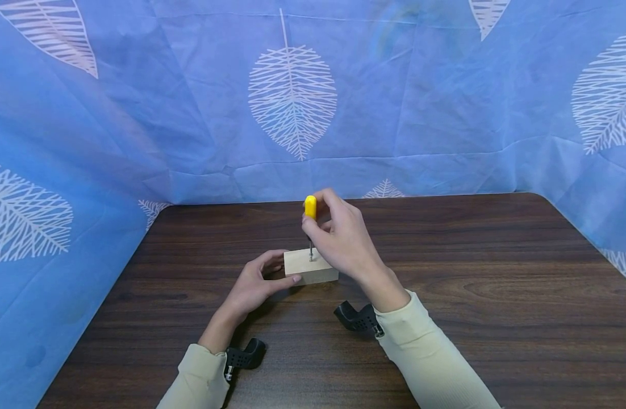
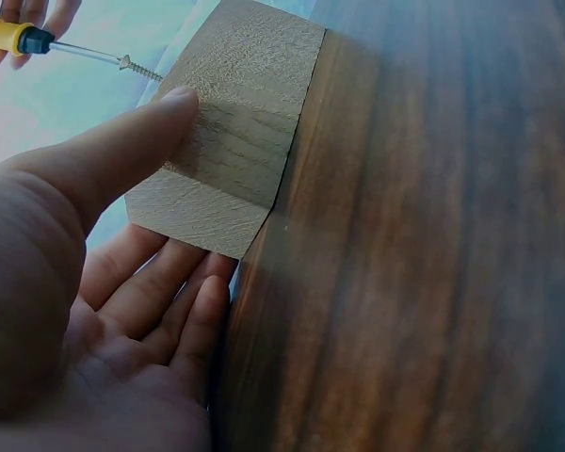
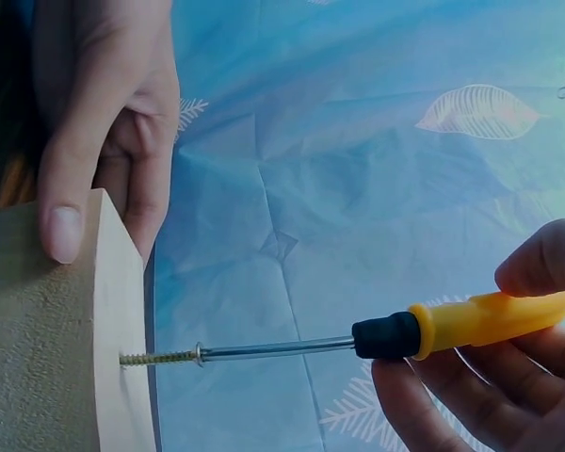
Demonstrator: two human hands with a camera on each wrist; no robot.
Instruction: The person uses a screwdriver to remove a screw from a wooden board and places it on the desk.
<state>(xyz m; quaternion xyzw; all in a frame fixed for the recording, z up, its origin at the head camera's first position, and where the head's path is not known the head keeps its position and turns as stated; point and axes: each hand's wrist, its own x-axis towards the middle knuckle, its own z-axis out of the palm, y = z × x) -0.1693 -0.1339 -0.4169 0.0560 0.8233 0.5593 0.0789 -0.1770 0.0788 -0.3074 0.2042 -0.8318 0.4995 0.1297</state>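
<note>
The left hand holds the wood block tight on the table. The right hand grips the yellow screwdriver, its tip on a screw in the block.

wooden block: pale, matt, rough-grained | screwdriver: glossy yellow plastic handle, bright metal shaft | screw: brassy metal | table: dark smooth wood veneer | backdrop: matt blue cloth

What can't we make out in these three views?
- Head view: the screw head and driver tip at the wooden block are too small to tell apart; the right hand covers most of the yellow screwdriver.
- Left wrist view: the screwdriver handle is cut off by the top left edge; the left hand hides the block's near side.
- Right wrist view: the depth of the screw inside the block is hidden by the wood; the block is cut off at the left and bottom edges.
</note>
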